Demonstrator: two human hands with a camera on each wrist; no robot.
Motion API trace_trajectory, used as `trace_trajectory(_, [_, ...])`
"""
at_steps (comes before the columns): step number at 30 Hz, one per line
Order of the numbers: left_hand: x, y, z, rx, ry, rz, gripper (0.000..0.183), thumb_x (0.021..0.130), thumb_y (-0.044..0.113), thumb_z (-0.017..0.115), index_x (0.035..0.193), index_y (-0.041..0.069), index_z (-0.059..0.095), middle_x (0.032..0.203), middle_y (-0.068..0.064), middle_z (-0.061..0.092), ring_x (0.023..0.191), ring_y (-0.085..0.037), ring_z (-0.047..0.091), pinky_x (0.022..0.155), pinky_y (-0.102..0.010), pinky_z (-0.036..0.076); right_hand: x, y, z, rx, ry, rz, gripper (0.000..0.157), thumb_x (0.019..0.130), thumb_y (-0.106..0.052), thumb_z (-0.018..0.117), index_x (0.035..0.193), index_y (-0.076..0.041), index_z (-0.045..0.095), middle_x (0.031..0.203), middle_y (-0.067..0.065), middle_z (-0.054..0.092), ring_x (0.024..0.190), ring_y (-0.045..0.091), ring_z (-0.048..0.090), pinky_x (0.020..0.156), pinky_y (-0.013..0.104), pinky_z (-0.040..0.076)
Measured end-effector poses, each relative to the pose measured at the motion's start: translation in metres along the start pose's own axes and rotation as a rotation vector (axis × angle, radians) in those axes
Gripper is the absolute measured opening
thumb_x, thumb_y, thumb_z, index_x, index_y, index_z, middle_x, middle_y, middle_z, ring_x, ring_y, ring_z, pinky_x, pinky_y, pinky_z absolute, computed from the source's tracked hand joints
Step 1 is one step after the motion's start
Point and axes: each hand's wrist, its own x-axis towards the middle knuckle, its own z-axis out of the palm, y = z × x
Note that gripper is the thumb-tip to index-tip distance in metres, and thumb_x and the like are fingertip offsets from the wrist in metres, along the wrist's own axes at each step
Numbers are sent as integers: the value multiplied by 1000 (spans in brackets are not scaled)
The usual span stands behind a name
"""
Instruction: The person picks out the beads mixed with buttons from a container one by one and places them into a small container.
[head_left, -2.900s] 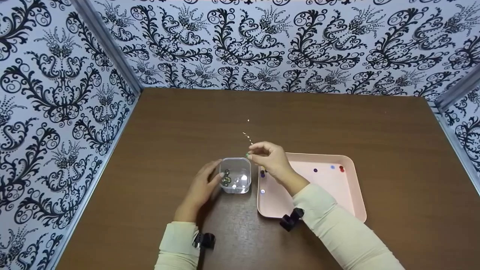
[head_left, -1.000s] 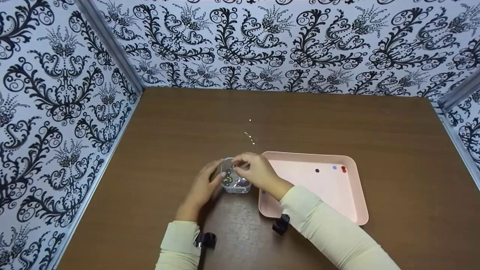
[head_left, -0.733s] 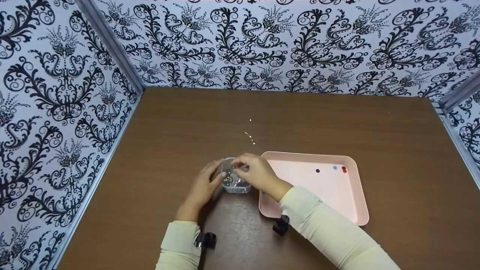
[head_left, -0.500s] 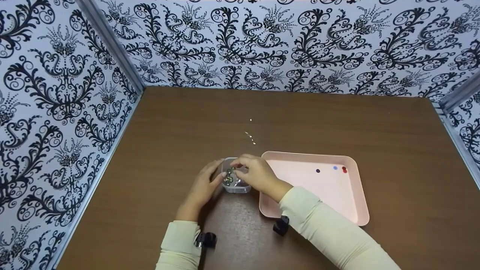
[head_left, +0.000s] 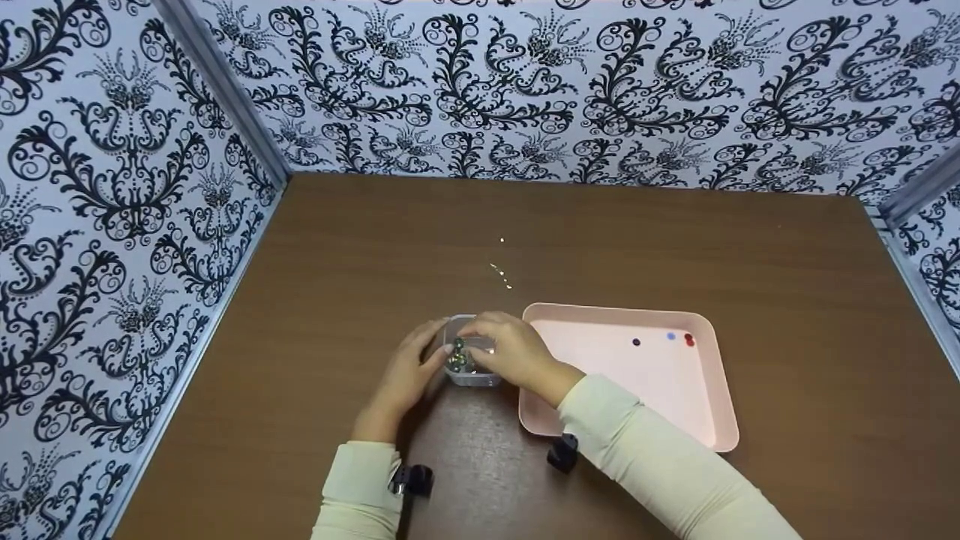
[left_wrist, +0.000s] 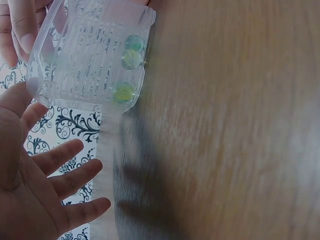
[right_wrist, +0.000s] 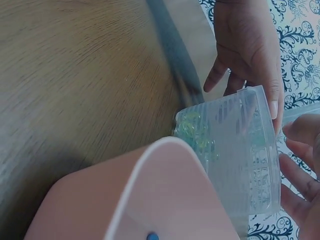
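A small clear plastic container (head_left: pixel 475 380) stands on the table with several green glass marbles (head_left: pixel 457 361) along its left side. The thumb of my left hand (head_left: pixel 399 375) laps over the left rim while the index finger lies outside it; the other fingers spread away in the left wrist view. My right hand (head_left: pixel 516 351) is over the container's opening, thumb and fingers apart and loosely bent. Nothing shows between those fingers in the right wrist view. Through the clear wall, yellow-green marbles (left_wrist: pixel 131 59) show at the bottom.
Right of the container sits a pink tray (head_left: pixel 615 397). Inside it lie a dark ball (head_left: pixel 637 342), a light blue ball (head_left: pixel 671 337) and red balls (head_left: pixel 689 340); my right hand hides its left part. A patterned wall (head_left: pixel 525 97) rises behind the wooden table (head_left: pixel 360 240).
My right hand has gone left from the tray's edge with a green marble, dipped over the container and parted its fingers; the marble has left the fingertips. My left hand stays at the rim.
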Motion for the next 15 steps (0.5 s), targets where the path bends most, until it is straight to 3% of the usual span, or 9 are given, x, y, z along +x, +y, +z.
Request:
trace_trajectory(11, [0, 2, 0, 11, 0, -18, 46, 96, 25, 60, 139, 10, 52, 144, -21, 45, 136, -40, 36, 112, -57, 26, -1, 2, -5, -45, 43, -87, 31, 82, -13, 75, 113, -10, 70, 119, 4, 65, 115, 23, 58, 98, 39, 47])
trace_trajectory(15, [0, 2, -2, 23, 3, -16, 46, 96, 25, 60, 139, 10, 53, 143, -23, 45, 136, -40, 37, 112, -57, 26, -2, 3, -7, -61, 39, -83, 35, 82, -14, 75, 116, -11, 69, 124, 4, 63, 119, 23, 57, 100, 41, 46])
